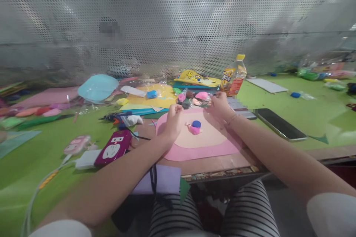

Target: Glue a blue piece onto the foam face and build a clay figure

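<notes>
My left hand (174,119) rests over the left part of a pink sheet (178,154) with a cream panel (205,139), its fingers pinched together. What they hold, if anything, is too small to make out. At the sheet's far right edge, my right hand (220,103) also has closed fingers, touching or beside small bags of coloured clay. Among these lie a pink clay lump (201,95) and a dark green one (185,104). Between my hands, a small clay figure with a blue piece (196,123) and a pink piece (195,130) lies on the cream panel.
A drink bottle (234,76) stands behind my right hand, near yellow cut-outs (197,78). A phone (280,124) lies at right. Left are a purple case (114,149), a white charger (88,159) with cable, and a light blue shape (98,88). A perforated metal screen (178,18) closes the back.
</notes>
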A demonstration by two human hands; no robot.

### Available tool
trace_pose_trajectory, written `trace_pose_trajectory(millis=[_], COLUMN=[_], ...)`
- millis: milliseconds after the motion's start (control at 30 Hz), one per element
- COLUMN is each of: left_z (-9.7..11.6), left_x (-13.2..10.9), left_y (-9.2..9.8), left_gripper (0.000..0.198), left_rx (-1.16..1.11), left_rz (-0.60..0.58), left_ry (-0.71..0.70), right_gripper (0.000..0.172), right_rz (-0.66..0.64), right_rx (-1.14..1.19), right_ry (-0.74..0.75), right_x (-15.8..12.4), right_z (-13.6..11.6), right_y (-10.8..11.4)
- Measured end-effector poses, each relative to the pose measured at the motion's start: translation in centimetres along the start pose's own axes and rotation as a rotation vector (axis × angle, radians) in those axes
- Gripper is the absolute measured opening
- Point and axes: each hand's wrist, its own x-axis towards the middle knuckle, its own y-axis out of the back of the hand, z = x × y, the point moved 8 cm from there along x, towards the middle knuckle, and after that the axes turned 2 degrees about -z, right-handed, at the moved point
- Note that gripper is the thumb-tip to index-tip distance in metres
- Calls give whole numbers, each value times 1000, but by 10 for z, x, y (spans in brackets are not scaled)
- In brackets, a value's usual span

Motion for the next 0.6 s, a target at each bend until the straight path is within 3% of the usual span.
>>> trace_pose_trajectory(millis=[67, 167, 333, 467, 600], left_z=[0, 0, 1, 4, 5], left_x=[0, 0, 1, 0, -2], left_y=[0, 1, 4, 3, 2], left_gripper=[7, 8, 5, 7, 9], left_rx=[3, 10, 13, 17, 24], left_rz=[4, 14, 54, 42, 38], left_ry=[-3, -9, -5, -25, -26], right_gripper=[31, 41, 46, 19, 23], right_rz=[-26, -240, -497, -518, -479], right_rx=[-183, -495, -753, -840, -863], right_ry=[143, 390, 493, 515, 470], right_x=[2, 3, 11, 10, 1], right_z=[-13, -32, -36, -40, -41], right_y=[-8, -45, -92, -97, -89])
